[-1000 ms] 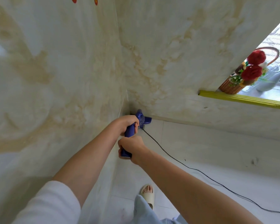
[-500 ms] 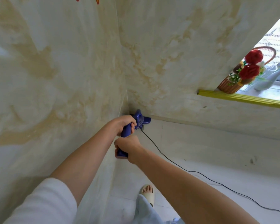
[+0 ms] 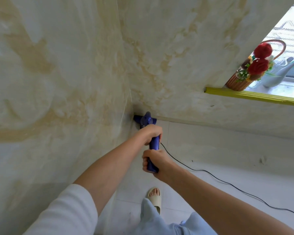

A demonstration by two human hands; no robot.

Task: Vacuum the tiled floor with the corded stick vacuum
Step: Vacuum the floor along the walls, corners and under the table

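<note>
A blue corded stick vacuum (image 3: 146, 120) stands with its head pushed into the corner where two marbled walls meet the white tiled floor (image 3: 210, 167). My left hand (image 3: 151, 134) grips the upper part of its blue handle (image 3: 154, 144). My right hand (image 3: 154, 161) grips the handle's lower end, close below the left. A thin black cord (image 3: 227, 183) leaves the handle and trails across the tiles to the lower right edge.
Marbled walls close in on the left and ahead. A yellow-edged window sill (image 3: 253, 96) at the right carries a wicker basket of red flowers (image 3: 255, 67) and a pale watering can (image 3: 282, 72). My sandalled foot (image 3: 154, 197) stands on the tiles below the hands.
The vacuum head has moved left, deeper into the corner, and both hands have followed the handle forward. The cord has shifted slightly with it.
</note>
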